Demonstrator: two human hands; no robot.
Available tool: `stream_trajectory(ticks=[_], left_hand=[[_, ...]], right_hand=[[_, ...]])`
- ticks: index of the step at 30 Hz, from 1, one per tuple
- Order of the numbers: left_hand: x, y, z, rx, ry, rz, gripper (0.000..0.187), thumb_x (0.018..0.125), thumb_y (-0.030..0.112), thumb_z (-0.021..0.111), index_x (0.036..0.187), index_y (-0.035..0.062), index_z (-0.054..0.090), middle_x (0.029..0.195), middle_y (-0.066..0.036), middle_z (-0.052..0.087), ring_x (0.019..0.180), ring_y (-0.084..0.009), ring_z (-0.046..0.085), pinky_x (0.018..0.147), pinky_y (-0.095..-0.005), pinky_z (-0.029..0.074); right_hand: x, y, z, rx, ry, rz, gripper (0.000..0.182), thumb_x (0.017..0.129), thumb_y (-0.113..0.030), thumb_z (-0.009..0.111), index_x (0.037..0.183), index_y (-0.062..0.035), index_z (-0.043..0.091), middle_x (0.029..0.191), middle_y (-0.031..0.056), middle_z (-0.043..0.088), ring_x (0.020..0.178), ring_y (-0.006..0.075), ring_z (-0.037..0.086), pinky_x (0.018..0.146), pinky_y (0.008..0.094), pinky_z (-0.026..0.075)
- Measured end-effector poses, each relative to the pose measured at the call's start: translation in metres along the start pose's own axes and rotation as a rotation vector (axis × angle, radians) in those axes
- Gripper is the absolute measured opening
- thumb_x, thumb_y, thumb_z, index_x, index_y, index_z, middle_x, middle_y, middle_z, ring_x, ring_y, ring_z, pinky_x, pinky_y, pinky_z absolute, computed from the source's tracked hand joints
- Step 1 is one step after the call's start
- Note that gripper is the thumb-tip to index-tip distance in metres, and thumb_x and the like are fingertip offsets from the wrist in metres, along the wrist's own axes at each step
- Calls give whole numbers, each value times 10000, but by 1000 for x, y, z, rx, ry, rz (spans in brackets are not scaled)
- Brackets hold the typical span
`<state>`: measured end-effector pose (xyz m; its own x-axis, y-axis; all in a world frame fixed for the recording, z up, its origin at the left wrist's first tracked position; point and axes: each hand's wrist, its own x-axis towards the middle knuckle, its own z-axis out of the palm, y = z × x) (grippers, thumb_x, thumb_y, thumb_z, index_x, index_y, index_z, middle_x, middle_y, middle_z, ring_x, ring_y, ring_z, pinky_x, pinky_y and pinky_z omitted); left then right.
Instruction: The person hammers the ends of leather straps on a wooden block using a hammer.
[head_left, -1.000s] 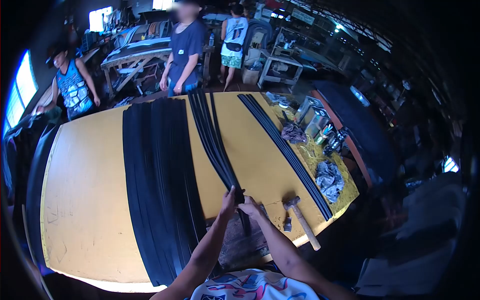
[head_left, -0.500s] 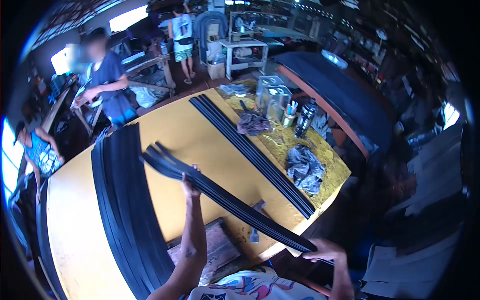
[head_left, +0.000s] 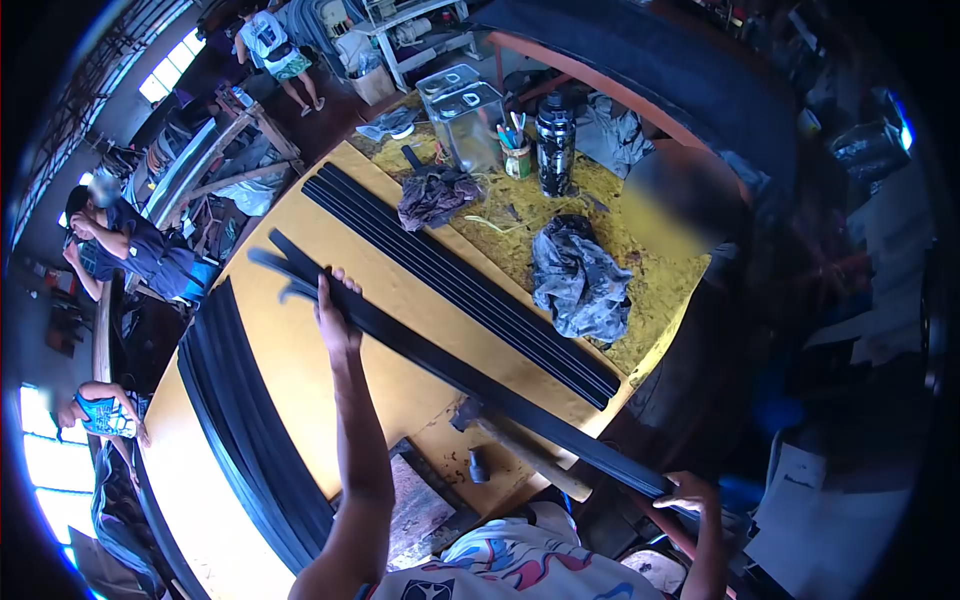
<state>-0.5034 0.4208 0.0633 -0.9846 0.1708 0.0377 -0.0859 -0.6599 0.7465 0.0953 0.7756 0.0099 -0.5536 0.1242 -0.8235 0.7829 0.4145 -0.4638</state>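
Note:
My left hand [head_left: 338,305] is closed round a bundle of long black strips [head_left: 440,370] near its far end, where the strip ends fan apart. Near the other end, by the table's front edge, my right hand [head_left: 688,494] grips the same bundle. The bundle slants over the yellow table [head_left: 300,370]. Beyond it lies a row of straight black strips [head_left: 450,278]. A wide stack of black strips [head_left: 235,400] spreads on the left. Under the bundle are a hammer [head_left: 530,458] and a small dark metal tool [head_left: 479,466].
A dark board [head_left: 425,510] lies at the near edge. Crumpled plastic [head_left: 580,278], a cloth [head_left: 436,196], a black bottle [head_left: 555,145], a pen cup [head_left: 515,158] and clear containers [head_left: 462,118] stand at the back right. Three people are beyond the table.
The view has turned. The held bundle has shifted toward the row of strips, and more of the hammer's handle now shows. A person at the left has raised their hands toward their head.

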Motion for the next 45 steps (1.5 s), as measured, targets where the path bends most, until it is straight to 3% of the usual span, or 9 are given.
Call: stream_trajectory(ticks=[5,9,19,21,24,31,37,41,45], left_hand=[[92,-58,-55,39,67,-258,456,977,362,565,1247,1,497,1118,-139,615,1025,-246,596,927,-348,477],[73,-179,-151,2025,105,91,754,945,539,494,1425,-21,341,1462,-182,397,1349,-332,377,1104,-465,313],[21,-172,-86,1978,100,-21,724,984,547,326,1533,94,192,1600,-123,177,1480,-270,145,1180,-473,110],[21,-170,-86,2018,49,-7,711,981,547,337,1536,125,198,1602,-109,179,1480,-281,141,1178,-482,103],[18,-164,-80,2036,-21,-39,704,975,559,339,1539,160,203,1605,-99,171,1482,-291,127,1176,-495,94],[9,-169,-102,2126,-188,-175,868,899,727,336,1557,206,116,1622,-102,88,1494,-287,77,1153,-583,90],[8,-164,-96,2070,-324,-248,889,885,749,345,1552,198,139,1616,-118,107,1480,-343,116,1131,-602,186],[-45,-189,-78,2024,-371,-213,923,869,742,412,1548,172,158,1601,-181,117,1474,-366,120,1139,-574,209],[-102,-170,-45,1827,-555,-327,841,889,667,482,1518,149,273,1551,-248,226,1437,-384,241,1138,-505,269]], right_hand=[[13,-41,-9,107,113,-77,560,667,-313,863,1099,-12,670,1016,145,714,937,214,676,855,354,506],[32,-37,0,112,210,-144,525,673,-300,856,1069,-7,675,946,161,715,894,222,684,826,367,513],[129,-153,-27,170,-15,-218,357,753,-241,793,987,-18,642,823,112,717,740,151,693,712,314,545],[185,-167,-11,-83,297,-502,552,735,-334,803,1059,60,594,843,172,709,818,212,688,756,362,527],[195,-257,-25,-29,85,-439,811,729,-351,775,1268,169,464,932,264,689,998,326,666,917,363,491],[175,-189,-24,-318,339,-346,593,774,-396,721,1226,-37,582,1107,199,677,1021,346,658,875,422,513],[116,-103,10,151,865,6,414,853,-378,680,1121,-77,589,958,126,717,895,272,698,807,401,537],[184,-128,80,891,982,-63,686,941,-443,558,1404,19,351,1456,224,413,1340,316,419,1066,382,385],[228,-175,83,899,1117,115,856,948,-547,488,1499,27,174,1495,307,290,1411,407,273,1138,459,266]])
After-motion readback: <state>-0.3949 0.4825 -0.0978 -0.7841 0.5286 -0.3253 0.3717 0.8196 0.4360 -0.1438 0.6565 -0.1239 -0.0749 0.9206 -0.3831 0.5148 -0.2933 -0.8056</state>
